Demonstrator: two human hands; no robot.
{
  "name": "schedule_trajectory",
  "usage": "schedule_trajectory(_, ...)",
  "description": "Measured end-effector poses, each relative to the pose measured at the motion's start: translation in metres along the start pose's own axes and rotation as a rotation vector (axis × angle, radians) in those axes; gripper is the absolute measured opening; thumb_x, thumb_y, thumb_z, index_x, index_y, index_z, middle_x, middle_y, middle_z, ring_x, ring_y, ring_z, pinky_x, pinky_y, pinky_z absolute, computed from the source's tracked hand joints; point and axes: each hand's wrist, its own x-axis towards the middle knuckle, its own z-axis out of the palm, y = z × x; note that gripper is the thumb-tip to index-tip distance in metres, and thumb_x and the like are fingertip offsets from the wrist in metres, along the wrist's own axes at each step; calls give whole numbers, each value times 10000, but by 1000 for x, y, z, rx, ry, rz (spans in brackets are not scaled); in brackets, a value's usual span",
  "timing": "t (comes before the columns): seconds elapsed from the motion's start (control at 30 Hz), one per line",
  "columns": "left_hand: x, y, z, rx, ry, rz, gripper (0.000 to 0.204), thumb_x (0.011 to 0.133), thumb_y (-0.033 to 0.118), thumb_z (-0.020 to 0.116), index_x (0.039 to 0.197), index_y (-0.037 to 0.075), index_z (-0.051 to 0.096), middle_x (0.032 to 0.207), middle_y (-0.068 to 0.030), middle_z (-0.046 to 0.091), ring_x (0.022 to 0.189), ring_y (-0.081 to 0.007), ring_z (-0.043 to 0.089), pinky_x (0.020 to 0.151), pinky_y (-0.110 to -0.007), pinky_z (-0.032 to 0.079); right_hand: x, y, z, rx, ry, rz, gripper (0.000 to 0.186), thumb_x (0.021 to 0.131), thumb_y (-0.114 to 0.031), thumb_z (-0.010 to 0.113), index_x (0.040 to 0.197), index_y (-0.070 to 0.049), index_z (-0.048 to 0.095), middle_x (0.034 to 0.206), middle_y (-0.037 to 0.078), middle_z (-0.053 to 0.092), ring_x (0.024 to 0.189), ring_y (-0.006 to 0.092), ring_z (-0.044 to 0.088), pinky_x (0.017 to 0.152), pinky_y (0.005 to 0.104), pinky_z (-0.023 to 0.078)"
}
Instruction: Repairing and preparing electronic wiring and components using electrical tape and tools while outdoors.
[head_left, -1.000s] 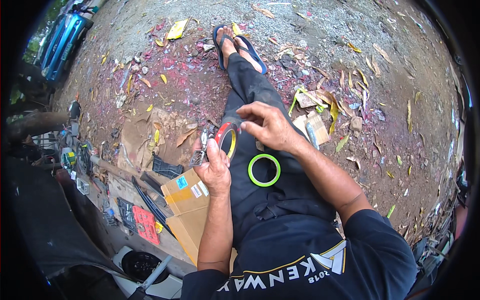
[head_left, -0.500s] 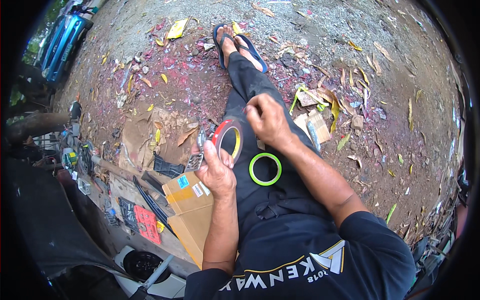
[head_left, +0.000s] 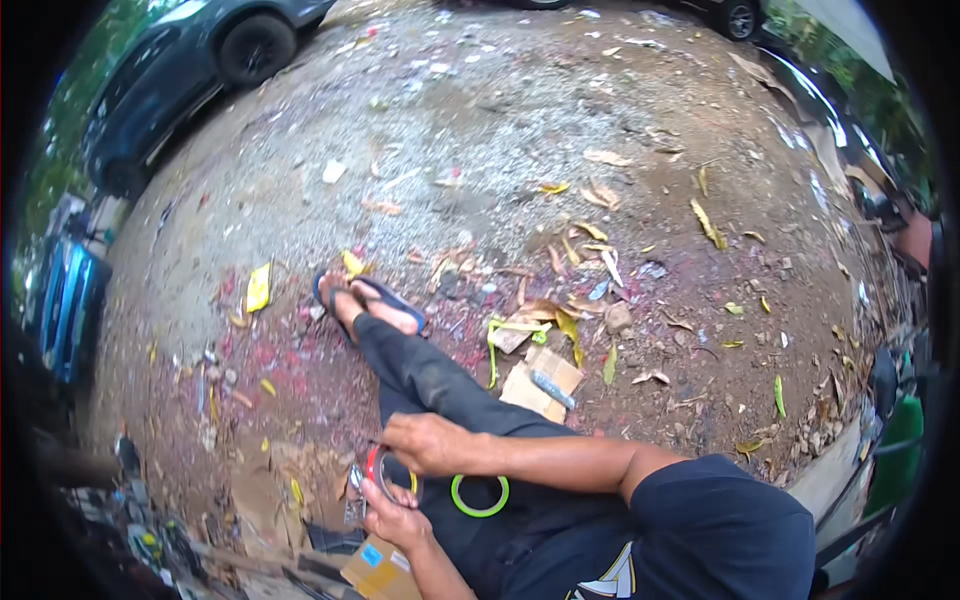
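Observation:
My left hand [head_left: 397, 520] is closed round a roll of red-edged tape [head_left: 374, 466] and a shiny silver piece [head_left: 355, 482] whose kind I cannot make out. The roll stands on edge, its yellow inner core partly showing. Right beside it, my right hand [head_left: 428, 443] is closed with its fingertips at the roll's upper edge. Something thin and dark sticks out at these fingertips, too small to name. A bright green tape ring [head_left: 480, 513] lies on my lap, on the dark trousers [head_left: 440, 395].
Cardboard with a blue label [head_left: 372, 573] lies by my left forearm. Past my legs are a cardboard scrap [head_left: 530, 397] with a grey-blue tube-like object [head_left: 552, 390], and a green strip [head_left: 492, 355]. Leaves and litter dot the ground. A dark car [head_left: 200, 75] stands far left.
The view has swung up and to the right, bringing parked cars into sight. My right hand has come from apart to right beside the tape roll. The left hand still holds the roll.

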Motion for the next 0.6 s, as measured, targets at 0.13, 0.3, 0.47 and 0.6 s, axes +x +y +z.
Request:
schedule_trajectory(0.13, -17, 8, 23, 76, -16, -21, 366, 947, 355, 519, 758, 43, 552, 495, 22, 399, 398, -61, 367, 353, -217, 285, -14, -8, -6, -17, 24, 7, 219, 760, -53, 563, 972, -1, 547, 794, 157, 482, 774, 339, 551, 658, 412, 465)
schedule_trajectory(0.3, -16, 7, 25, 82, -82, -24, 401, 944, 382, 513, 746, 34, 539, 487, 11, 391, 388, -73, 362, 340, -223, 277, -11, -9, -25, 150, 40, 169, 211, 827, -110, 574, 980, 31, 612, 879, 179, 597, 854, 348, 586, 758, 409, 474)
schedule_trajectory(0.47, -13, 17, 21, 95, -152, -143, 305, 938, 316, 538, 824, 34, 517, 500, 6, 400, 377, -76, 370, 327, -227, 285, -8, 7, -44, 291, -112, 182, 197, 813, -111, 588, 947, 22, 647, 907, 163, 642, 866, 298, 618, 773, 369, 490)
schedule_trajectory(0.6, -30, 42, 47, 199, -169, -190, 437, 935, 407, 521, 613, 125, 432, 506, 22, 377, 407, -84, 346, 378, -232, 277, -9, 6, -47, 316, -109, 209, 168, 778, -86, 575, 875, 32, 644, 800, 166, 633, 757, 298, 625, 687, 376, 494)
